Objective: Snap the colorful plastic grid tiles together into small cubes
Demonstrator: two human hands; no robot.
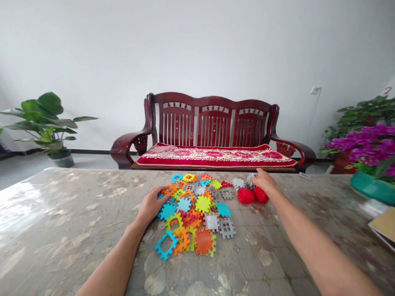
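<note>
My left hand (152, 205) rests at the left edge of a loose heap of plastic interlocking tiles, its fingers stretched out and touching the outer pieces. Blue tiles (168, 211), orange tiles (204, 241), yellow-green tiles (203, 203) and grey tiles (211, 222) overlap in the heap; some have window-like openings. To the right of it, my right hand (264, 180) has its thumb and fingers closed on a grey tile (252, 180), partly hidden by the hand. Just in front of that hand lie two red stacks of tiles (246, 196), with another grey piece (238, 183) beside them.
The table (101, 226) has a glossy patterned cover. A grey tile (304, 175) lies apart near the far edge. On the right stand purple flowers in a teal pot (373, 187) and a box (384, 226). A wooden bench (212, 102) stands beyond the table.
</note>
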